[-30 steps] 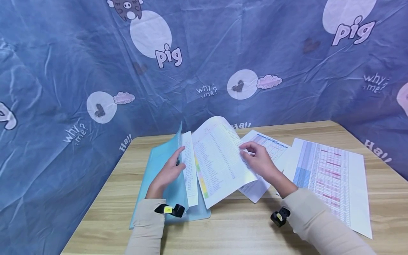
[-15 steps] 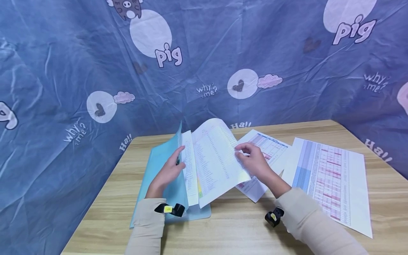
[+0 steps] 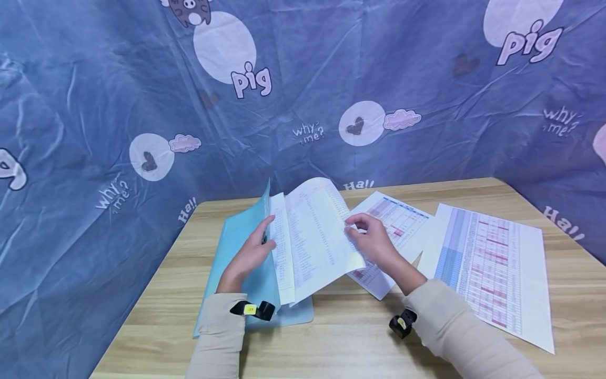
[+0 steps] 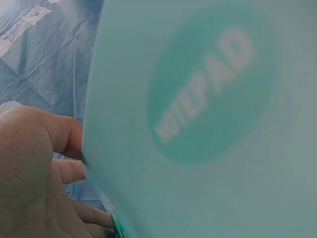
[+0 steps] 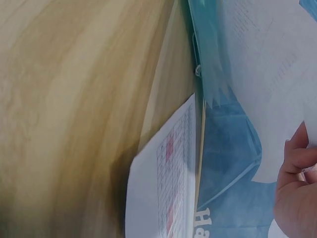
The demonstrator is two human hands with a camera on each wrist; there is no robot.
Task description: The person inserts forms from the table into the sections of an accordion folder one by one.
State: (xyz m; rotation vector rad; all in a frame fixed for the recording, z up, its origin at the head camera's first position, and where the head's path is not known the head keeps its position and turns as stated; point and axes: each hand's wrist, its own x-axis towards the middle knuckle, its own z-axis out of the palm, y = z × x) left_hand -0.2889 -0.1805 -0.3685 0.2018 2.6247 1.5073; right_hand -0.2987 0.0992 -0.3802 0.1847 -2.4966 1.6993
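A teal folder [image 3: 232, 231] lies at the left of the table, its cover raised. My left hand [image 3: 248, 258] holds that cover by its edge, the thumb on one side and fingers on the other; in the left wrist view a "NOTEPAD" oval [image 4: 213, 84] shows on it. My right hand [image 3: 374, 245] pinches the right edge of a printed sheet [image 3: 314, 237] between thumb and fingers. The sheet curves upward and its left part overlaps the folder. Beneath its left side another printed page [image 3: 281, 258] lies in the folder. The right wrist view shows the lifted sheet [image 5: 252, 94] hanging from my right hand [image 5: 297, 193].
One loose table-printed sheet [image 3: 407, 216] lies behind my right hand, partly hidden by it. Farther right is a bigger-looking sheet [image 3: 492, 268] with blue and red rows. A blue printed cloth [image 3: 293, 105] stands close behind the wooden table [image 3: 341, 342].
My right hand has moved left with the pinched sheet, bringing it farther over the folder and covering the coloured strip beneath it. My left hand keeps holding the cover in place.
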